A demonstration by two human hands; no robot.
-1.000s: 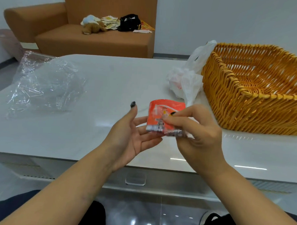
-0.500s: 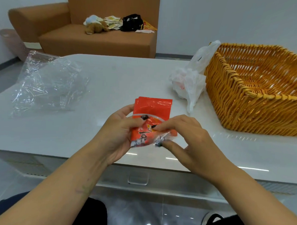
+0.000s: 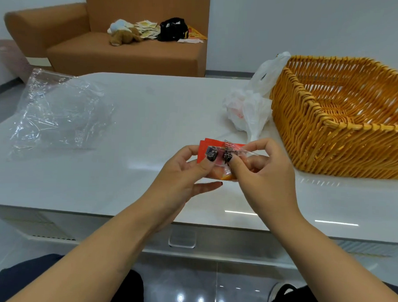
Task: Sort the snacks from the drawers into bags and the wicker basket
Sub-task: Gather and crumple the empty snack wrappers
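- Both bare forearms reach forward from the near edge, converging toward the middle.
- The left hand [image 3: 181, 173] is palm-up, thumb pressed on a small red snack packet [image 3: 216, 151], lower fingers extended beneath.
- The right hand [image 3: 264, 174] is knuckles-up, thumb and curled fingers pinching the same packet from the right.
- The thumbs almost touch.

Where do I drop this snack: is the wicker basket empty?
Empty as far as visible: the wicker basket shows only bare weave on its floor; its right part is cut off.
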